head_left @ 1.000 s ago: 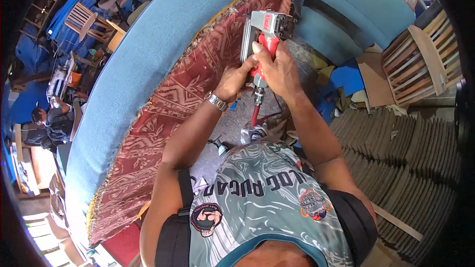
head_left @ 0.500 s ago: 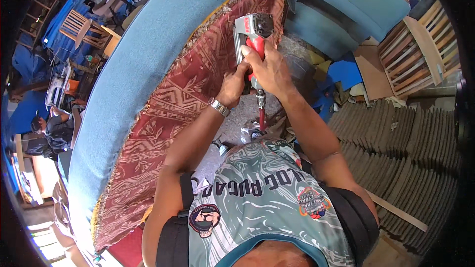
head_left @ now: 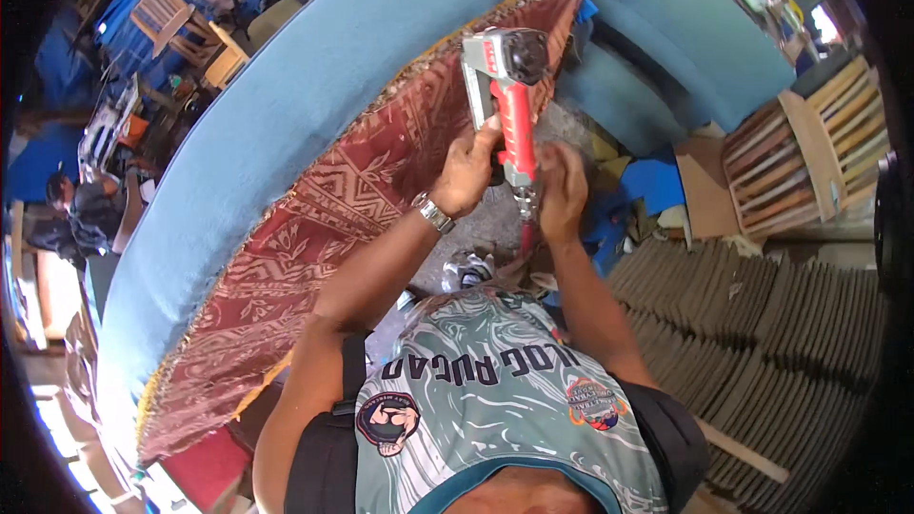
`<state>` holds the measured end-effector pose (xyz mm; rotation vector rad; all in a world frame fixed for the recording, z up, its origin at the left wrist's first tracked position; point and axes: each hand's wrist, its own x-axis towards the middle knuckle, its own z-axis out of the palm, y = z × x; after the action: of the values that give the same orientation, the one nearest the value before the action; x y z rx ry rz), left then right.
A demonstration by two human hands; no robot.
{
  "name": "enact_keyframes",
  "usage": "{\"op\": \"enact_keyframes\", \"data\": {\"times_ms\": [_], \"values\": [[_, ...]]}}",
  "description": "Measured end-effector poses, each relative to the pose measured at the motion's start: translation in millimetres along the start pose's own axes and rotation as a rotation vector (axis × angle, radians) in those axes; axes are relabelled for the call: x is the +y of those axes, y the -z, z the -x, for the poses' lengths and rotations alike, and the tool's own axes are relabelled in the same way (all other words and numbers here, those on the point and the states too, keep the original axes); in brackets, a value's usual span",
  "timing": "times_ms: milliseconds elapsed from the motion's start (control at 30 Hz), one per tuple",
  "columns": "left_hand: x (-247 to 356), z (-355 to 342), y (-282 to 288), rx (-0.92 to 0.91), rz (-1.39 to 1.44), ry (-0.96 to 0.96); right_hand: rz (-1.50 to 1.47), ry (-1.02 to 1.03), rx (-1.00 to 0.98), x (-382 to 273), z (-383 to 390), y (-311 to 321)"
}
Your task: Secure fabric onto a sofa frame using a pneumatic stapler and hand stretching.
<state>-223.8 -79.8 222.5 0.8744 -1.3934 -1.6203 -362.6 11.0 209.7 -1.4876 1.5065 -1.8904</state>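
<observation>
At one o'clock, a red-and-silver pneumatic gun is being grasped by its handle in the left hand. The right hand is being held half-curled beside the handle's end, toward four o'clock; whether contact is being made cannot be told. Toward ten o'clock, red patterned fabric is being bordered by blue upholstery.

Air tool is red and silver-grey; fabric maroon with pale zigzags and leaves; upholstery light blue; jersey grey-green with white swirls.
</observation>
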Motion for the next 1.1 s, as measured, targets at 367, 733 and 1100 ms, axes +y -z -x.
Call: {"op": "enact_keyframes", "data": {"times_ms": [367,733,1100], "values": [[19,9,-25,-0.011,-0.214,0.032,0.362,0.013,-0.252,33,17,17],[7,14,-22,-0.078,0.184,-0.024,0.481,0.022,-0.363,27,19,18],[17,27,-11,-0.148,0.051,0.095,0.405,0.201,-0.362,31,27,14]]}}
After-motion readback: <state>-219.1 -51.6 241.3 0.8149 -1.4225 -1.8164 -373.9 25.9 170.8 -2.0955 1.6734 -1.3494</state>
